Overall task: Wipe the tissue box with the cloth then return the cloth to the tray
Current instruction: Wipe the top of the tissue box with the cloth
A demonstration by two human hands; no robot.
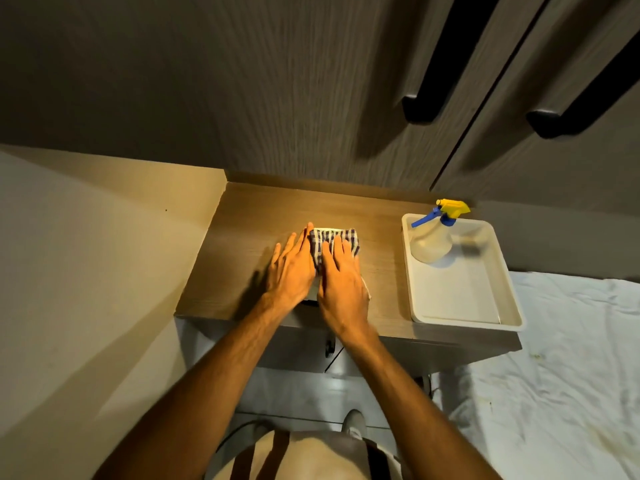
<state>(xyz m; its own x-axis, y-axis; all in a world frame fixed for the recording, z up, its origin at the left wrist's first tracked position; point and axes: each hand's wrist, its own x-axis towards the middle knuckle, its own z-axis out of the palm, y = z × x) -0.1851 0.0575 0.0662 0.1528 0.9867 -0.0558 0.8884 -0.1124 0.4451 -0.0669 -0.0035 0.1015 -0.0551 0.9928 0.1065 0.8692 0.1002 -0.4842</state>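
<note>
wall (86, 271): a plain pale surface was seen at the far left, meeting the table's left edge.
table (249, 220): a wood-grain top was lit warmly from above; dark wood panelling was seen behind it.
left hand (292, 268): it was laid flat, fingers stretched and spread, against the left side of the box; nothing was grasped by it, and its fingertips were placed beside the cloth's left edge.
box (327, 229): it was set near the middle of the table and was almost wholly covered; only a pale strip at its far edge and a bit of its near face between the wrists could be made out.
cloth (334, 242): a striped dark-and-white rag was spread over the top of the box, its far end left showing past the fingers.
right hand (341, 278): it was pressed palm-down on the cloth, fingers extended; whether the fabric was pinched could not be told.
tray (485, 320): a white shallow one was placed at the table's right end, well apart from the box.
sprayer (434, 242): a pale bottle with a yellow-and-blue trigger head was stood in the tray's far left corner.
sheet (571, 358): crumpled white fabric was seen at the right, below the tray.
</note>
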